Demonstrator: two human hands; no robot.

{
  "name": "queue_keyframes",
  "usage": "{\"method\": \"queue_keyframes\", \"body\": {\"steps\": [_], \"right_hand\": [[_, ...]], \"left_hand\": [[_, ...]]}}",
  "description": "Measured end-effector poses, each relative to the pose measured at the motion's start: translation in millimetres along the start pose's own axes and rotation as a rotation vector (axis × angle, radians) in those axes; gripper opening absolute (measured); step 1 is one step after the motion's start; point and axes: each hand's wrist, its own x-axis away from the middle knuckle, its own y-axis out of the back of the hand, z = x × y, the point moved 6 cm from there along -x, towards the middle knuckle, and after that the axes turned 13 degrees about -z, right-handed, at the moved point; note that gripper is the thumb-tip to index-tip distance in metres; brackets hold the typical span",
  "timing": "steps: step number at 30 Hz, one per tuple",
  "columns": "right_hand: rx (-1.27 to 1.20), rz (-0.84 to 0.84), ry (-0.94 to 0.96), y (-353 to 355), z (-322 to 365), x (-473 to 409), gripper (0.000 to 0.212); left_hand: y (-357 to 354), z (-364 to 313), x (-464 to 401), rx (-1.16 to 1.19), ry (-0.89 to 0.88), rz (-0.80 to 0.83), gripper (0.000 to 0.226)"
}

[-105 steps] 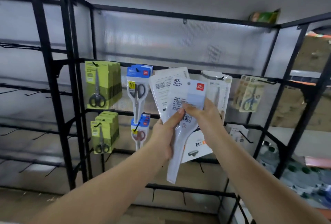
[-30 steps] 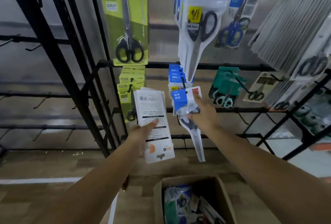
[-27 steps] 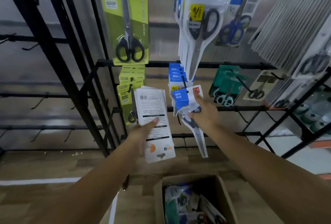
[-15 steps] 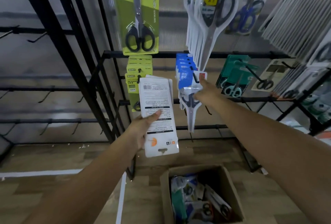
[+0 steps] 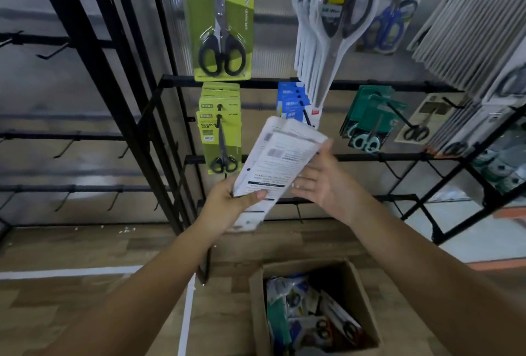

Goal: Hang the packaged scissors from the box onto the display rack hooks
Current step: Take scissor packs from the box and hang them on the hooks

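My left hand (image 5: pixel 227 203) grips a stack of white packaged scissors (image 5: pixel 280 162) by its lower part, backs facing me, tilted to the right. My right hand (image 5: pixel 320 182) touches the stack's right edge with fingers spread and relaxed. Just behind the stack, blue-headed scissor packs (image 5: pixel 293 102) hang on a hook of the black display rack (image 5: pixel 370 157). The open cardboard box (image 5: pixel 257 298) stands on the floor below my arms, with several more scissor packs inside.
Green scissor packs (image 5: pixel 220 133) hang left of the stack, teal ones (image 5: pixel 370 122) to the right. Large green (image 5: pixel 219 19) and clear packs (image 5: pixel 333 22) hang above. Bare hooks (image 5: pixel 65 142) line the rack's left section. The floor is wood-patterned.
My right hand has let go of the blue-headed pack, which now hangs on the hook, and has come back to the stack. My left hand tilted the stack rightward.
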Motion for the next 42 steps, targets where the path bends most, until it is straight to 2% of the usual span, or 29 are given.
{"method": "queue_keyframes", "body": {"steps": [2,3,5,6,9,11,13,15,18,21,24,26,28,29,30,31,33,35,39,42], "right_hand": [[-0.201,0.019,-0.132,10,9,4,0.089],[-0.217,0.057,-0.176,14,13,6,0.096],[-0.137,0.139,-0.215,21,21,14,0.098],[-0.111,0.174,-0.232,23,24,19,0.092],[-0.106,0.257,-0.254,25,32,36,0.079],[-0.081,0.287,-0.2,27,36,43,0.086],[-0.06,0.329,-0.153,26,37,49,0.093],[-0.025,0.307,-0.09,28,37,53,0.092],[-0.075,0.182,-0.057,38,37,54,0.096],[-0.162,0.133,-0.005,46,41,57,0.075],[-0.172,0.131,0.086,48,50,60,0.064],[-0.198,0.127,0.134,48,56,62,0.062],[-0.236,0.101,0.156,45,58,63,0.064],[-0.255,0.079,0.165,43,57,64,0.066],[-0.271,0.057,0.179,40,54,64,0.067],[-0.283,0.035,0.2,37,52,65,0.065],[-0.277,-0.014,0.259,31,45,68,0.058],[-0.243,-0.081,0.347,29,38,71,0.05],[-0.156,-0.171,0.535,30,28,76,0.033],[-0.029,-0.252,0.61,29,28,80,0.023]], "left_hand": [[9,-23,-2,-0.283,-0.253,-0.055,0.022],[13,-40,-1,-0.504,-0.454,-0.098,0.023],[12,-73,6,-0.811,-0.871,-0.108,0.035],[10,-87,10,-0.883,-1.005,-0.069,0.038],[5,-114,16,-1.001,-1.274,-0.058,0.036],[0,-123,19,-1.063,-1.375,-0.129,0.036],[-5,-128,20,-1.083,-1.392,-0.212,0.04],[-10,-132,19,-1.081,-1.369,-0.287,0.046],[-18,-137,20,-1.063,-1.318,-0.374,0.06],[-22,-137,23,-1.0,-1.231,-0.406,0.068],[-19,-133,28,-0.779,-1.095,-0.387,0.077],[-18,-123,26,-0.481,-0.804,-0.358,0.071],[-25,-105,24,-0.044,-0.316,-0.325,0.043],[-36,-95,25,0.135,-0.061,-0.267,0.036],[-48,-86,27,0.255,0.113,-0.176,0.043],[-60,-82,31,0.361,0.196,-0.067,0.054],[-78,-78,36,0.587,0.269,0.08,0.068],[-84,-72,38,0.756,0.323,0.109,0.072],[-92,-66,41,0.882,0.324,0.23,0.045],[-97,-70,46,0.877,0.26,0.382,0.042]]}}
